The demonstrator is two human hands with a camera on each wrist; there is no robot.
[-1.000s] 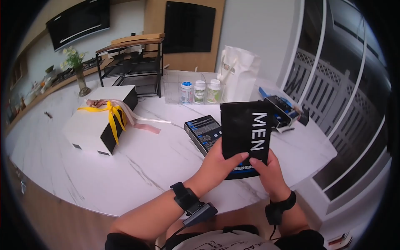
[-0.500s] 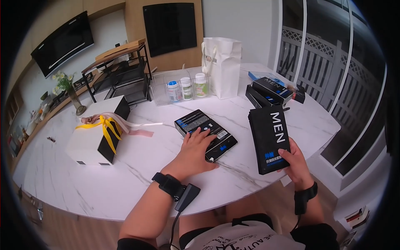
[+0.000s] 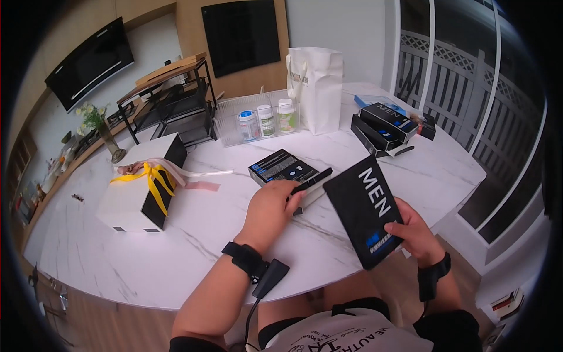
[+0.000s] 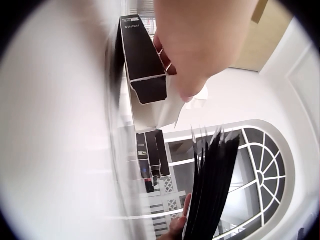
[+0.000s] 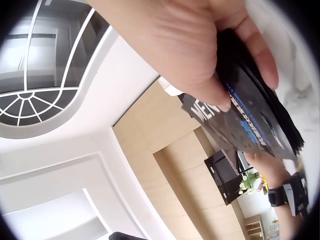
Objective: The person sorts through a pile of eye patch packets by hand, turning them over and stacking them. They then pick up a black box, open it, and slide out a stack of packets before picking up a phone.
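Observation:
In the head view, a black box (image 3: 280,166) lies on the table with its near end unfolded and a pale inner flap showing. My left hand (image 3: 264,208) grips it at that end, fingers over the edge and thumb by the flap. The left wrist view shows the box (image 4: 142,52) with a dark flap bent out, close to the thumb. My right hand (image 3: 417,234) holds a stack of black "MEN" packets (image 3: 356,205) above the table's front edge, thumb on the printed face. Several thin layers (image 5: 270,112) show along the stack's side in the right wrist view.
Two black boxes (image 3: 384,126) lie at the back right. A white paper bag (image 3: 319,94) stands behind, beside a clear tray (image 3: 229,132) of bottles. On the left are a ribboned white box (image 3: 126,199) and a black rack (image 3: 205,108).
My left hand left the packets, rested on the box, then took its near end, which now stands unfolded. My right hand moved the packets right, then tilted them.

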